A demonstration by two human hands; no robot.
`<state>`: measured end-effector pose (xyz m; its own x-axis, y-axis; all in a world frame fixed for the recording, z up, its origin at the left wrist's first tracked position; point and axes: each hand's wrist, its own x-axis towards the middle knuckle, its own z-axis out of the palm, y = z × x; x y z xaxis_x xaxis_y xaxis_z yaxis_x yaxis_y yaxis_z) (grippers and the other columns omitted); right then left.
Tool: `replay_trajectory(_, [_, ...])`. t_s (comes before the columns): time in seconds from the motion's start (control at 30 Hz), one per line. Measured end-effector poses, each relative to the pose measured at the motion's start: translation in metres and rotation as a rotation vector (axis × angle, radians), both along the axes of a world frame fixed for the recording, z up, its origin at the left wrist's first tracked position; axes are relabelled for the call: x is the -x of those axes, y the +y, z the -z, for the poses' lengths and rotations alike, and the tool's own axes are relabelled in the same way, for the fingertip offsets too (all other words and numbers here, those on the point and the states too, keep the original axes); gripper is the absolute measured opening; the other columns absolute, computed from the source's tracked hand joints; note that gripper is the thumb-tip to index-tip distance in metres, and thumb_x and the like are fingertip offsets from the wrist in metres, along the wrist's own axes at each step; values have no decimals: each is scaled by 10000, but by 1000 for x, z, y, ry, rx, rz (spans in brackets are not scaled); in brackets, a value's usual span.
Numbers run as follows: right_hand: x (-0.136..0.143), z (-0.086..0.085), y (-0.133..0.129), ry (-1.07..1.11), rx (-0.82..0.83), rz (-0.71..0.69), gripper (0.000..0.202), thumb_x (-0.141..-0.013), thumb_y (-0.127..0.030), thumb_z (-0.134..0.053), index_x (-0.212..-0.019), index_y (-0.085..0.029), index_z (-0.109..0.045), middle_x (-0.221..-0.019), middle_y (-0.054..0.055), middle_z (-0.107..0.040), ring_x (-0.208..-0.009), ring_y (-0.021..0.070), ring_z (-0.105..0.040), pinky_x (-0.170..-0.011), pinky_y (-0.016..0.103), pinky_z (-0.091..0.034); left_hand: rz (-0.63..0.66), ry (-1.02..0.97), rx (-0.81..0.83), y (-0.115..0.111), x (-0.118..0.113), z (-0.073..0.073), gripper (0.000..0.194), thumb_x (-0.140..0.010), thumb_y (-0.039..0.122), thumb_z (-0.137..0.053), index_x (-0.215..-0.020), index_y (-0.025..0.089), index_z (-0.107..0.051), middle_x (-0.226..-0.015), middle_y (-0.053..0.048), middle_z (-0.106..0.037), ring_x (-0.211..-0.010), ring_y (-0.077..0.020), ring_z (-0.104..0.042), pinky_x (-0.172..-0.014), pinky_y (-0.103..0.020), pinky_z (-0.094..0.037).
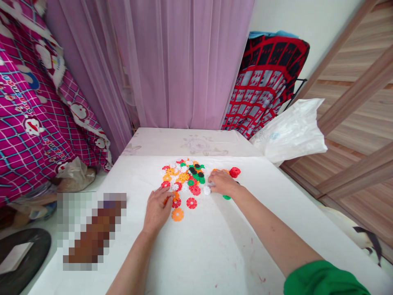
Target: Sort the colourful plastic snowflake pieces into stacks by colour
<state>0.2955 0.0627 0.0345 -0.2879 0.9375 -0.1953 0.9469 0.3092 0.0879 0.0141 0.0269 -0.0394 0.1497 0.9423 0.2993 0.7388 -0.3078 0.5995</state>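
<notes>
A loose heap of flower-shaped plastic discs [183, 177] in orange, red, white, green and black lies on the white-covered table. My left hand [157, 208] is at the heap's near left side, its thumb and fingers curled around an orange disc [166, 201]. Close to that hand lie a flat orange disc [177, 214] and a red disc [192, 203]. To the right of the heap, my right hand [223, 182] is closed, fingertips down at a white disc [211, 184]; its fingers partly hide it. Red discs [235, 172] sit stacked just beyond this hand, and a green disc [226, 197] shows below the wrist.
The table [190, 254] stands against a purple curtain [187, 61]. A white plastic bag [291, 131] is at its right back edge, beside a red-and-black patterned cloth [264, 73]. At left are a pink checked cloth [39, 106], a black round object [33, 254] and a blurred patch [95, 231].
</notes>
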Motion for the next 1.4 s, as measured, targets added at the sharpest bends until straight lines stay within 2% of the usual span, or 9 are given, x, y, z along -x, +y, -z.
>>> replay_trajectory(0.13, [-3,0,1,-11,-7,-25,256,-772,-319,-647,-975,-179,-713,-1039,111,-670,-1057,262,-554,-865,341,-354,2,-6,15,0,0,-1,298,-863,339,-448,-919,279,-734,-1244,-57,-674,-1241,-274,-552,-1098,-559,-329])
replay_trajectory(0.3, [-7,-14,-6,62,-62,38,276,-788,-317,-625,-1026,-193,-688,-1114,93,-657,-1077,243,-544,-896,335,-333,0,-20,28,-1,-2,-3,294,-856,331,-452,-918,276,-734,-1248,-59,-671,-1255,-272,-539,-1107,-561,-313])
replay_trajectory(0.43, [1,-21,-12,127,-35,-9,290,-779,-302,-628,-1049,-210,-678,-1139,76,-654,-1095,232,-536,-911,326,-327,3,-18,40,-1,-1,-4,307,-857,341,-442,-931,280,-733,-1255,-59,-667,-1265,-280,-531,-1108,-574,-302])
replay_trajectory(0.63, [12,-14,-15,96,8,-60,271,-765,-289,-614,-1008,-199,-691,-1081,95,-665,-1083,258,-537,-905,344,-329,0,-12,40,-1,-1,-5,300,-853,333,-446,-926,278,-732,-1253,-59,-668,-1258,-271,-537,-1108,-557,-310])
replay_trajectory(0.9, [18,-15,-19,120,33,-99,416,-735,-263,-627,-1151,-257,-650,-1084,64,-669,-1070,242,-532,-885,342,-325,5,-5,39,0,-1,-3,318,-863,350,-433,-937,271,-733,-1260,-70,-663,-1262,-282,-535,-1107,-569,-303])
replay_trajectory(1.07, [24,-13,-17,59,69,-138,327,-751,-225,-608,-1067,-263,-686,-1007,49,-694,-1037,233,-543,-876,336,-317,0,2,40,-1,-1,-3,311,-861,342,-437,-936,275,-732,-1256,-63,-666,-1263,-275,-535,-1109,-566,-304])
replay_trajectory(1.4, [17,-10,-14,50,97,-109,270,-753,-223,-624,-1012,-238,-697,-1050,60,-691,-1077,251,-537,-899,357,-321,2,-3,22,0,0,-1,299,-863,338,-447,-928,277,-732,-1240,-62,-674,-1253,-275,-542,-1102,-574,-314])
